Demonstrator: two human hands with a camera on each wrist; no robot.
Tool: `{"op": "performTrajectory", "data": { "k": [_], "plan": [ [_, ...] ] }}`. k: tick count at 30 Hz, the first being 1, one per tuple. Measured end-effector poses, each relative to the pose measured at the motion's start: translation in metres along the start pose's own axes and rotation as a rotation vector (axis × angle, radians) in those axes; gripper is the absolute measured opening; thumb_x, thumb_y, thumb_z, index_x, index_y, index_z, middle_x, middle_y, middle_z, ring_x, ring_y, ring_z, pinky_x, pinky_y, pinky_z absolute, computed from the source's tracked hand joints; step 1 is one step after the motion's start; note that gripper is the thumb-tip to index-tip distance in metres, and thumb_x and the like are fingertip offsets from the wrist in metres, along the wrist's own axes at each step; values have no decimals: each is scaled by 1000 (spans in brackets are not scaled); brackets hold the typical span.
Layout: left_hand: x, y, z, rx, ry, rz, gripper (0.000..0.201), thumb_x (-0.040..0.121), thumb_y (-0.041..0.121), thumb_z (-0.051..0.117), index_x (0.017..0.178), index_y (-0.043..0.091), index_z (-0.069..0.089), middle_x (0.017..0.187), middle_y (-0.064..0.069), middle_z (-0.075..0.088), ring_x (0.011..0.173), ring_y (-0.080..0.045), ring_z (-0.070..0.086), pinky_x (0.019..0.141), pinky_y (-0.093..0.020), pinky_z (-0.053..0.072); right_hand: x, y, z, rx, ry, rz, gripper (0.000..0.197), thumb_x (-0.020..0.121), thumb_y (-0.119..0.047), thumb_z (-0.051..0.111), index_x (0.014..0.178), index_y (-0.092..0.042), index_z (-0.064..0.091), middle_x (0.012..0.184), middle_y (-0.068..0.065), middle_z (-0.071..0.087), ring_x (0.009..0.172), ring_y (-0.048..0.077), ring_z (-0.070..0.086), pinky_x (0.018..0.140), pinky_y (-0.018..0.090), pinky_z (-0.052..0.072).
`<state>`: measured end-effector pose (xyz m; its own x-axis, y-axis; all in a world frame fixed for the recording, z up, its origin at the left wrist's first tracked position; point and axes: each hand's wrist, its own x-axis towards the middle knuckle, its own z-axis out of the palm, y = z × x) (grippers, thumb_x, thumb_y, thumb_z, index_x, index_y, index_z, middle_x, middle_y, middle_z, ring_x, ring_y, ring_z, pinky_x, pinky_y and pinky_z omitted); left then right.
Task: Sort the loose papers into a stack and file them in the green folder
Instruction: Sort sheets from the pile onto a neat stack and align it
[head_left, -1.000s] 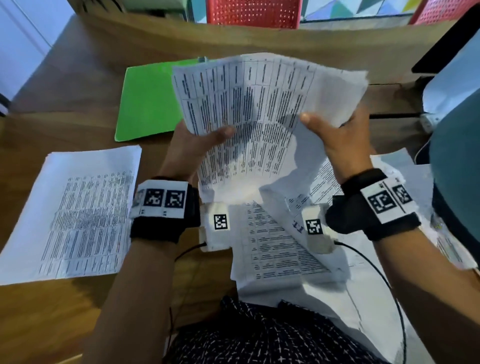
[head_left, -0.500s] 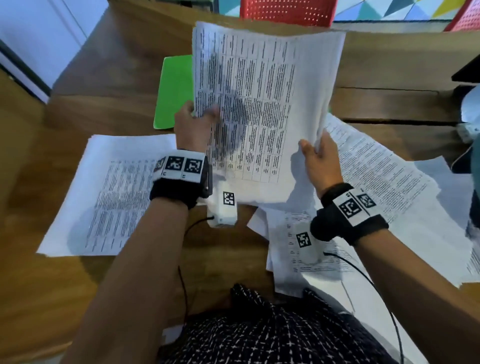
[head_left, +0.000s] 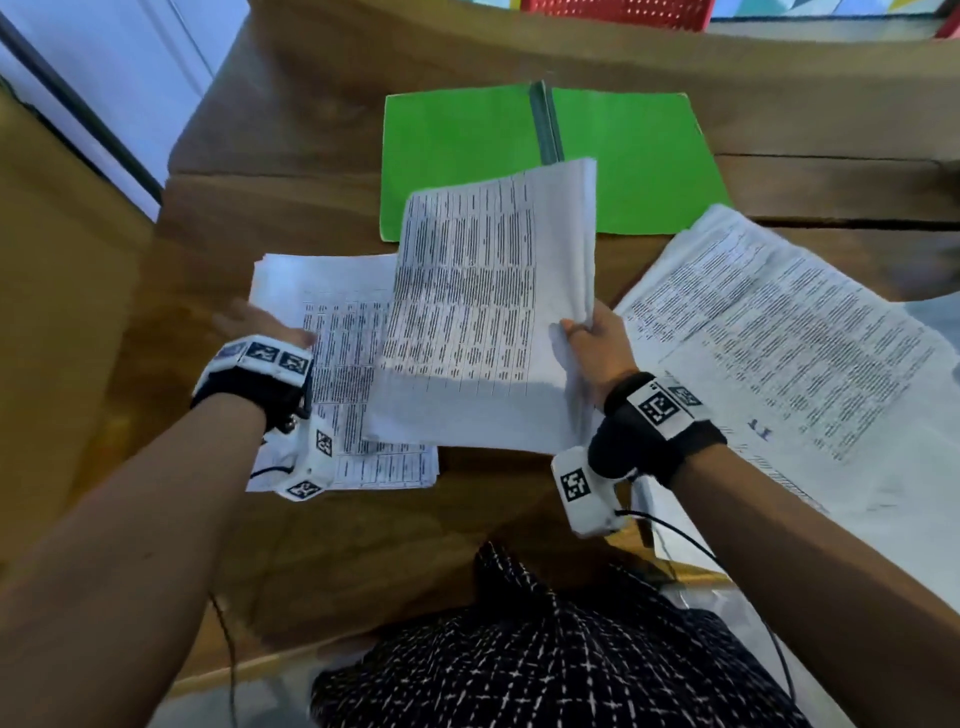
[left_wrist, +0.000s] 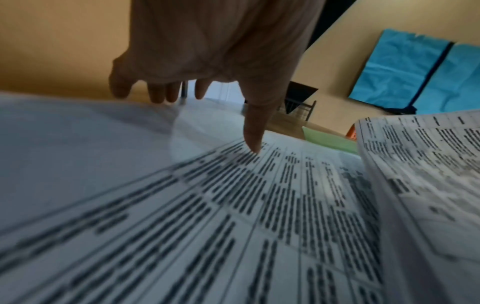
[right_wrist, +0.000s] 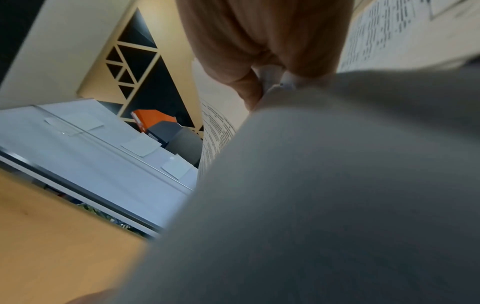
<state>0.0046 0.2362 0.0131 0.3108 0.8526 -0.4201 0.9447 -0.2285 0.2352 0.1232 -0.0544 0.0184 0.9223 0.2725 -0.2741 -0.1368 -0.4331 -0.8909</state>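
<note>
Papers (head_left: 488, 312) pinched at one edge by right hand (head_left: 597, 348); left hand (head_left: 260, 325) fingers (left_wrist: 253, 131) spread, touching table stack (head_left: 337, 374).

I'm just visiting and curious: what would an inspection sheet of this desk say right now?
Surface: wooden table, bare at the near middle.
Job's things: green folder lying open at the far side; stack of printed papers at left; held sheaf above it; loose papers spread at right.
Clutter: nothing seen.
Hands: left hand open, fingers on the stack; right hand pinches the sheaf's edge.
Cables: black cable from the right wrist camera; another under the left arm.
Surroundings: red perforated chair behind the table.
</note>
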Motion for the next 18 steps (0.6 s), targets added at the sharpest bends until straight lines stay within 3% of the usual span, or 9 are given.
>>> {"op": "performTrajectory", "data": {
  "k": [1, 3, 7, 10, 12, 14, 16, 18],
  "plan": [
    [-2, -7, 1, -9, -37, -39, 106, 77, 42, 70, 150, 4, 2, 156, -20, 10, 142, -40, 21, 113, -48, 25, -2, 2, 4, -4, -14, 3, 19, 88, -1, 44, 102, -9, 55, 87, 10, 54, 83, 22, 50, 72, 33, 40],
    [-13, -14, 7, -28, -41, -82, 103, 76, 44, 70, 148, 4, 8, 154, -20, 14, 141, -40, 22, 113, -48, 25, -5, 4, 10, -4, -38, 33, 17, 88, -2, 45, 100, -7, 55, 86, 11, 54, 81, 22, 49, 70, 32, 39],
    [-27, -4, 31, -116, -7, -84, 77, 79, 41, 65, 137, 5, 29, 145, -20, 25, 136, -40, 27, 111, -47, 26, -9, 8, 22, -94, -62, 74, 20, 83, -7, 48, 97, 3, 58, 84, 18, 59, 79, 27, 54, 69, 39, 44],
    [-42, 13, 46, -236, -39, -78, 60, 88, 40, 51, 135, 6, 33, 143, -18, 26, 134, -36, 28, 113, -44, 24, -10, 11, 32, -169, -142, 120, 20, 83, -6, 47, 92, 9, 57, 82, 15, 53, 77, 22, 48, 70, 34, 39],
    [-51, 24, 54, -281, -80, -64, 57, 92, 41, 43, 137, 7, 33, 143, -17, 25, 133, -36, 29, 114, -44, 24, -10, 11, 39, -231, -171, 128, 17, 87, -2, 44, 100, 3, 54, 94, 13, 52, 89, 23, 49, 76, 32, 40],
    [-59, 33, 58, -267, -106, -39, 54, 95, 37, 40, 140, 9, 31, 146, -15, 22, 135, -35, 25, 114, -44, 22, -10, 11, 43, -299, -130, 150, 37, 88, -2, 47, 124, 1, 40, 119, 15, 47, 113, 27, 46, 96, 38, 42],
    [-67, 36, 60, -223, -101, -8, 50, 96, 27, 40, 142, 9, 28, 150, -13, 19, 137, -35, 21, 113, -44, 21, -15, 9, 48, -331, -74, 170, 61, 90, -3, 49, 142, 1, 17, 146, 16, 29, 135, 30, 31, 114, 40, 29],
    [-77, 37, 63, -182, -83, 11, 52, 94, 16, 43, 143, 7, 25, 151, -12, 18, 137, -35, 21, 111, -44, 23, -21, 5, 51, -407, -74, 176, 69, 93, -7, 47, 146, -3, 4, 153, 16, 19, 141, 32, 23, 116, 41, 24]
  ]
}}
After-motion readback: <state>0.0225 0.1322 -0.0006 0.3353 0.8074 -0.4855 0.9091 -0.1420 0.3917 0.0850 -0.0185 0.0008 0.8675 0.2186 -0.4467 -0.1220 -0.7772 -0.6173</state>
